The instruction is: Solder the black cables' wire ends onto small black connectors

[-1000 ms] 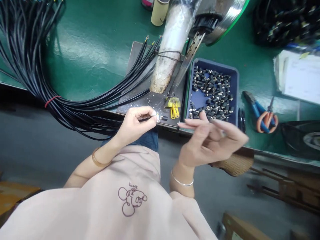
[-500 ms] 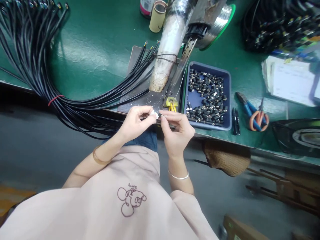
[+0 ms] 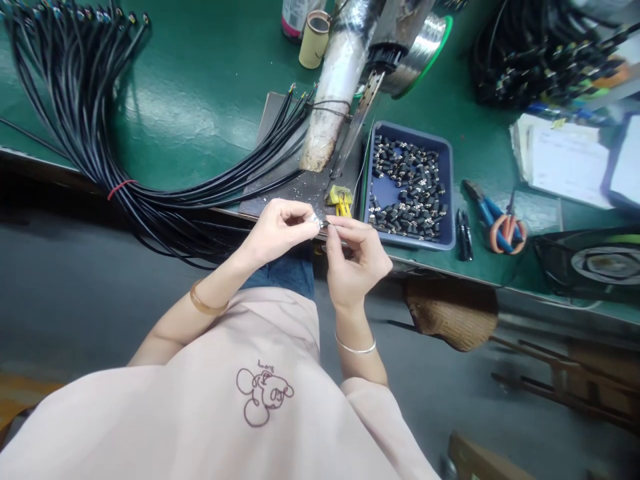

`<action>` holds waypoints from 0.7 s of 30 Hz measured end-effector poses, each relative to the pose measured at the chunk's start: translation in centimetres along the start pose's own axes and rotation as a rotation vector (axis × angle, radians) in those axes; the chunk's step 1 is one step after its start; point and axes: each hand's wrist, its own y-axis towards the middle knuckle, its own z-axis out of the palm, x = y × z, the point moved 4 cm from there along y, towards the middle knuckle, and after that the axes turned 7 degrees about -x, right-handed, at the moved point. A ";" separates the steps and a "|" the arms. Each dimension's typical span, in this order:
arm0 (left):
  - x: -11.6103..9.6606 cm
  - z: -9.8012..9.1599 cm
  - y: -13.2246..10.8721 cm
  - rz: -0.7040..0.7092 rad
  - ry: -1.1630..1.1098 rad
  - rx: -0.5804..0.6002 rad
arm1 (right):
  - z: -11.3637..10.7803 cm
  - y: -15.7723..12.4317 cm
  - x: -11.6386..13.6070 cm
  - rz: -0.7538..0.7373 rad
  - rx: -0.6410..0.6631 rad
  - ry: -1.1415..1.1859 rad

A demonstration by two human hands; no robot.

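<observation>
My left hand (image 3: 280,230) is closed in a pinch, with something small and white at its fingertips. Touching or nearly touching it, my right hand (image 3: 355,257) pinches a small dark connector (image 3: 324,225). Both hands are over the bench's front edge. Just beyond them stands a yellow fixture (image 3: 341,199) on a dark board (image 3: 265,200). A blue tray (image 3: 450,193) of small black connectors is to the right of the fixture. Black cables (image 3: 210,197) tied with a red band curve in from the left, their ends on the board.
A whitish tube (image 3: 325,113) and a metal guide (image 3: 360,123) hang over the board, with a solder wire spool (image 3: 425,53) behind. Pliers (image 3: 483,200), scissors (image 3: 507,233), black tweezers (image 3: 464,235) and papers (image 3: 565,160) lie right. A yellow roll (image 3: 315,40) stands behind.
The fingertips have moved slightly right, and more of the dark connector shows between them. The white piece shows less. The camera view has shifted a little.
</observation>
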 end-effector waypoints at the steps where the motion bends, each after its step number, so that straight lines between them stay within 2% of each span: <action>1: 0.0 0.0 0.0 -0.001 0.001 0.002 | -0.1 0.0 0.0 -0.016 -0.009 -0.002; 5: 0.0 -0.1 0.0 -0.042 -0.031 -0.004 | -0.1 -0.1 -0.6 0.023 0.001 0.017; 11: 0.1 -0.6 -0.2 -0.074 -0.128 -0.026 | 0.1 -1.0 -0.7 -0.059 -0.093 -0.014; 13: 0.4 -0.8 -0.2 -0.073 -0.192 -0.051 | 0.4 -1.1 -0.9 -0.012 -0.060 0.009; 17: 1.3 -1.0 -0.5 -0.084 -0.265 -0.073 | 0.9 -0.6 -1.3 0.157 0.143 0.079; 18: 1.5 -1.0 -0.6 -0.084 -0.261 -0.080 | 0.7 -0.4 -1.3 0.162 0.146 0.083; 21: 1.6 -1.0 -0.8 -0.069 -0.236 -0.108 | -0.3 0.3 -0.8 0.081 0.050 0.042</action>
